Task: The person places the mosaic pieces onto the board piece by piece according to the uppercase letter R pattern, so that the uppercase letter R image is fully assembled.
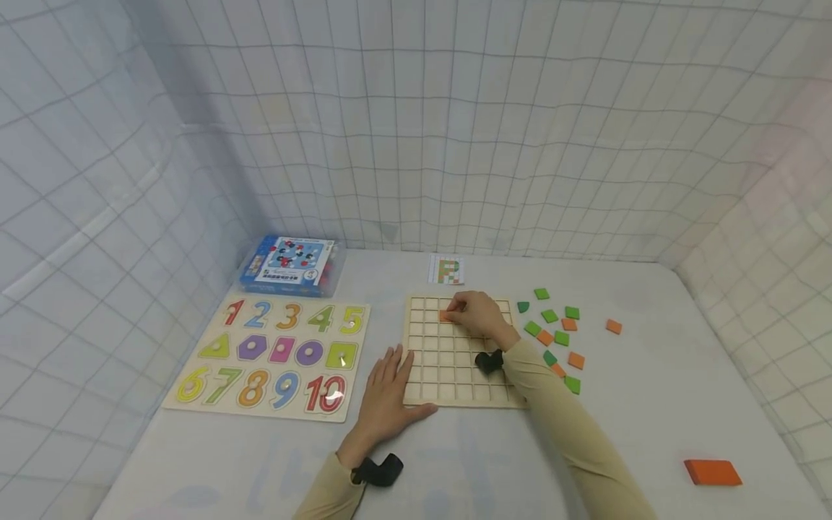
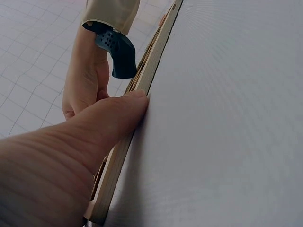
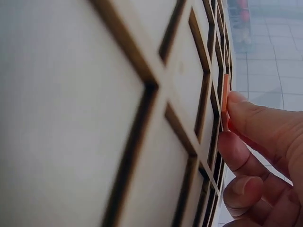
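A wooden grid board (image 1: 430,368) lies flat on the table, divided into square cells by thin raised strips. Over its upper part my right hand (image 1: 479,314) pinches an orange square tile (image 3: 225,101) between thumb and fingers; in the right wrist view the tile touches or nearly touches the strips, I cannot tell which. My left hand (image 1: 386,393) rests at the board's lower left corner, fingers straight along the left side and the thumb (image 2: 132,106) against the front edge. Behind the board lies a small pattern card (image 1: 446,269) with a green and orange figure on a grid.
Right of the board are scattered several green tiles (image 1: 549,315) and orange tiles (image 1: 614,326). A number and shape puzzle board (image 1: 266,375) lies at left, a blue boxed set (image 1: 289,263) behind it. An orange block (image 1: 712,472) sits near the front right. Grid-patterned curtains (image 1: 416,144) enclose the table.
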`<state>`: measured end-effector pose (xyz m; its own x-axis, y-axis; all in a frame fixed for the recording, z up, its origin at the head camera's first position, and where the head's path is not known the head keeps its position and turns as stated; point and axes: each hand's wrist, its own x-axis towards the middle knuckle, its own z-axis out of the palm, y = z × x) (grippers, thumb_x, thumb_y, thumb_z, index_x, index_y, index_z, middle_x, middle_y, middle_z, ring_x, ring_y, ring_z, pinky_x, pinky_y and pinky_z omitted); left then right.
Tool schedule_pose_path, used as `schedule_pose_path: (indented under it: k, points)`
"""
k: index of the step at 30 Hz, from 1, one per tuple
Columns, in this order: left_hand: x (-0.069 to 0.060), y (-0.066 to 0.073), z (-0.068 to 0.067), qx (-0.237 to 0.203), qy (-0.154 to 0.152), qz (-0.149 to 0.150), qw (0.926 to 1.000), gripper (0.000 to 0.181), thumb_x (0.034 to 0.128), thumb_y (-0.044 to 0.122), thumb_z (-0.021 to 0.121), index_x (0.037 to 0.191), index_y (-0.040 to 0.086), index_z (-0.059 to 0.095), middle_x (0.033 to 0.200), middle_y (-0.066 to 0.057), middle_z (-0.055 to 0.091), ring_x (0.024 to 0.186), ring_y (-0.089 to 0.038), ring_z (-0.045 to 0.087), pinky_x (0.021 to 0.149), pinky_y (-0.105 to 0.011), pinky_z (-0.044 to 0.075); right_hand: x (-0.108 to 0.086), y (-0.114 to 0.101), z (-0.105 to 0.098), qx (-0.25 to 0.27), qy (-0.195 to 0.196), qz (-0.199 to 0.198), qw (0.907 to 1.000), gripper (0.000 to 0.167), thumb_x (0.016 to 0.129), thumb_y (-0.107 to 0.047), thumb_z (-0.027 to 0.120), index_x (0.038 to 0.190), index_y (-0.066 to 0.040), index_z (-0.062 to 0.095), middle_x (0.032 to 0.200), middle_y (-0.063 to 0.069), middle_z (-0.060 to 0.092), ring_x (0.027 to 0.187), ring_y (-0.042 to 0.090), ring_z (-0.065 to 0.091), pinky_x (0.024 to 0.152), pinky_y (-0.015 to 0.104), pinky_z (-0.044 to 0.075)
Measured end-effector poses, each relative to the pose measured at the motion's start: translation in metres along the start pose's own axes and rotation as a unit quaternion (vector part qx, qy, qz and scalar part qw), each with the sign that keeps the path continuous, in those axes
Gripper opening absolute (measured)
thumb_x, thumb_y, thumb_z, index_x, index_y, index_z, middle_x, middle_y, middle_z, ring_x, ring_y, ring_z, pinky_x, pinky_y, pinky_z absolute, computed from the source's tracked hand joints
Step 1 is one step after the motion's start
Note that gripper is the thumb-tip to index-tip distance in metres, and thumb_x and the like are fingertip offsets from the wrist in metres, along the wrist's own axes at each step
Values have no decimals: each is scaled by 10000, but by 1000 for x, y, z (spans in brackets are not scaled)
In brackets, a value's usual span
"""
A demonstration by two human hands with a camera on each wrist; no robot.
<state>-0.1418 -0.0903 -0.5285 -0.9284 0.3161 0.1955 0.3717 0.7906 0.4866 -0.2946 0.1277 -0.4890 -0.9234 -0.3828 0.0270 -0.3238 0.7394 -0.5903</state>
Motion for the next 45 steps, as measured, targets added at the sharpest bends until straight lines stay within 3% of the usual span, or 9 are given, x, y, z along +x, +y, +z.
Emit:
schedule_pose_path:
  k: [13, 20, 30, 38, 45]
  points:
    - [4, 1, 1, 123, 73, 82, 9999, 982, 755, 565, 705, 1460, -5, 326, 1511, -217, 238, 1409, -338, 136, 1120, -476, 114, -9, -1, -12, -25, -281, -371, 9989, 229, 890, -256, 681, 1044, -87, 694, 939, 30, 658, 843, 175, 599, 734, 347, 500]
    - [2, 1, 0, 95, 30, 10, 9999, 982, 749, 555, 714, 1459, -3, 328, 1519, -207, 228, 1414, -333, 117, 1122, -474, 103, -13, 7, -15, 262, -227, -570, 9978, 247, 921, -253, 640, 1094, -87, 701, 948, 14, 664, 824, 153, 595, 712, 330, 493]
    - [-2, 1, 0, 90, 56, 28, 9999, 986, 750, 554, 712, 1464, -2, 319, 1521, -207, 223, 1413, -338, 117, 1120, -483, 105, -28, 25, -31, 463, 436, -649, 9959, 204, 926, -215, 635, 1016, -59, 730, 853, 2, 670, 646, 130, 545, 597, 312, 465]
    - [-2, 1, 0, 78, 17, 25, 10000, 984, 753, 552, 709, 1465, -1, 316, 1522, -203, 222, 1414, -332, 117, 1122, -473, 102, -36, 44, -48, 546, 1002, -215, 9932, 267, 925, -290, 634, 1047, -70, 724, 910, 36, 693, 634, 158, 536, 514, 294, 427]
    - [-2, 1, -1, 37, 28, 51, 10000, 984, 749, 538, 719, 1464, -5, 316, 1518, -207, 231, 1411, -336, 128, 1121, -474, 106, -38, 65, -61, 431, 1773, 69, 9832, 348, 901, -331, 661, 1087, -41, 706, 970, 98, 689, 665, 189, 581, 510, 294, 452]
